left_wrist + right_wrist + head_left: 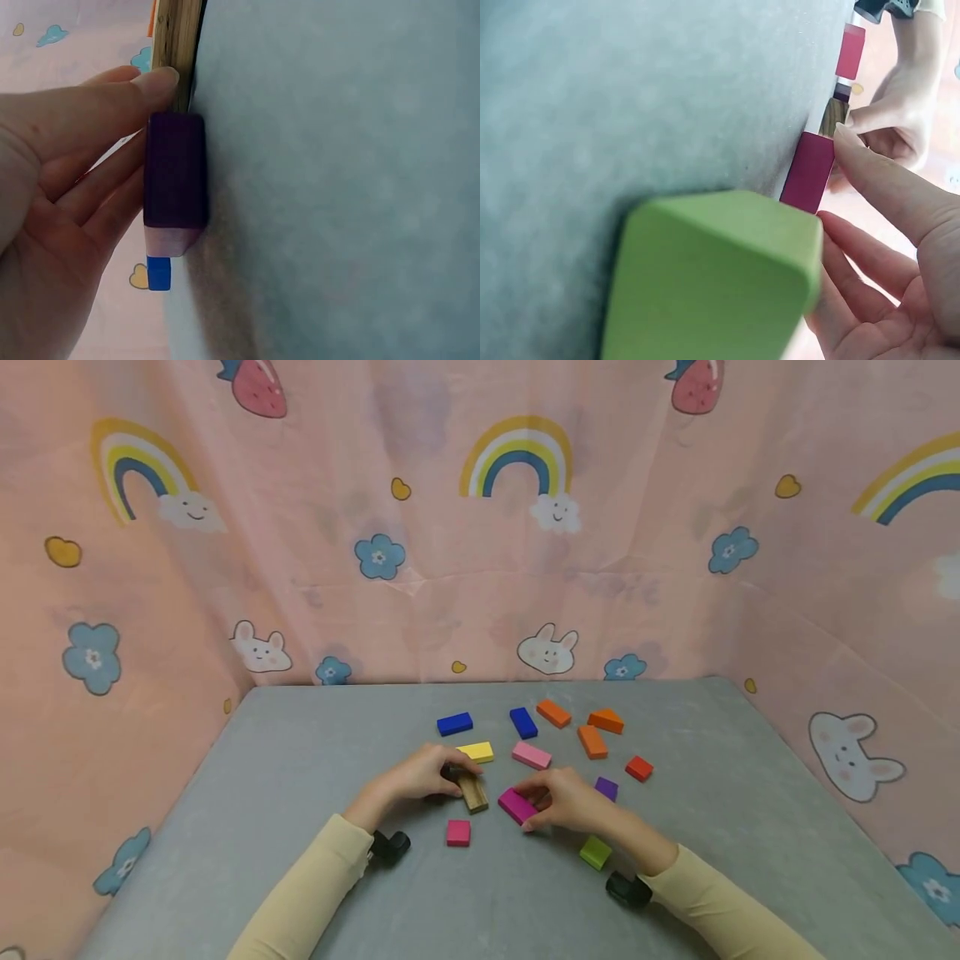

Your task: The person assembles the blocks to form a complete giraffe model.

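Observation:
In the head view my left hand (429, 771) pinches a brown wood-grain block (473, 795) between thumb and fingers, low over the table. A dark purple block (175, 171) stands close by that block's near end in the left wrist view; the hand mostly hides it from the head. My right hand (572, 802) grips a magenta block (517, 807), thumb on one side and fingertips on the other. Between the two forearms lies a crimson block (458, 833). A lime green block (712, 277) looms large before the right wrist camera, nearer than the magenta one.
Behind the hands lie a yellow block (477, 752), a pink block (532, 755), blue blocks (454, 724) and orange blocks (553, 713). Farther right are a red block (639, 767) and a violet block (607, 788). A patterned pink curtain (450, 610) borders the grey table (300, 752).

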{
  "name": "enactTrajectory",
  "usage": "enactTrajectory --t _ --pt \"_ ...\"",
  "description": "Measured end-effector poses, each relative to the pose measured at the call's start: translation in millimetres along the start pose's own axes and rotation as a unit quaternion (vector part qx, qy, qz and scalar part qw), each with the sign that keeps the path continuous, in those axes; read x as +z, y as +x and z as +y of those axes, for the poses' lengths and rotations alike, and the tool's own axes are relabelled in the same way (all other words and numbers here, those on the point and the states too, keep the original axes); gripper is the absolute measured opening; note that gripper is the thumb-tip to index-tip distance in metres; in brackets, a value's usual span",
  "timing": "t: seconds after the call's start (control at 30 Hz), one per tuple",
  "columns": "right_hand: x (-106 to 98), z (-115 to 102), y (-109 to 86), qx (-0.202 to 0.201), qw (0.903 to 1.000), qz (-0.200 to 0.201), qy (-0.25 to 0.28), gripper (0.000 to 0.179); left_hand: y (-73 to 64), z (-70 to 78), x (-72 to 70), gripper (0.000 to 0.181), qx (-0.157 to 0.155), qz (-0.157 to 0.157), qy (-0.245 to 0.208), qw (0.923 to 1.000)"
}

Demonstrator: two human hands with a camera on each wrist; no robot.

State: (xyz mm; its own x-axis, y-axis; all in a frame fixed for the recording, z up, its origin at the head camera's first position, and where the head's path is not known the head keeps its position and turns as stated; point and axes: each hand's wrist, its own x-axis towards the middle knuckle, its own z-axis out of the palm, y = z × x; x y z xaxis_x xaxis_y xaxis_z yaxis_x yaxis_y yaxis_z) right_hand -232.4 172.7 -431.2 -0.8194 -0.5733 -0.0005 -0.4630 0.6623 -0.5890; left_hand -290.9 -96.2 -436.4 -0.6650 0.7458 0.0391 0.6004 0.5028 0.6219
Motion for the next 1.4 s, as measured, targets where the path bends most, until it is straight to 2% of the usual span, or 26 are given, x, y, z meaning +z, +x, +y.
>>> enactTrajectory --t 0.33,0.7,0.93,1.13,1.4 --pt "0 -1 1.4 0.019 0.9998 -0.002 0.006 0.050 1.7 3.2 -1.8 0.032 -0.012 -0.001 0.024 0.9996" --pt "-2 -2 3.2 0.022 0.9997 -0.008 0.012 0.050 0.4 3.1 -3.6 0.028 0.018 0.013 0.000 0.9997" --pt "-4 -2 2.3 0.032 0.9994 -0.011 0.008 0.051 -6.9 4.3 -1.8 0.030 0.041 0.038 0.001 0.9984" --pt "-3 -2 2.9 0.027 0.9995 -0.014 0.013 0.051 -17.2 10.4 4.8 0.028 0.037 0.059 0.009 0.9975" --pt "-3 -1 1.1 0.013 0.9998 -0.011 0.011 0.051 -22.1 27.0 14.3 0.028 0.038 0.067 -0.019 0.9968"
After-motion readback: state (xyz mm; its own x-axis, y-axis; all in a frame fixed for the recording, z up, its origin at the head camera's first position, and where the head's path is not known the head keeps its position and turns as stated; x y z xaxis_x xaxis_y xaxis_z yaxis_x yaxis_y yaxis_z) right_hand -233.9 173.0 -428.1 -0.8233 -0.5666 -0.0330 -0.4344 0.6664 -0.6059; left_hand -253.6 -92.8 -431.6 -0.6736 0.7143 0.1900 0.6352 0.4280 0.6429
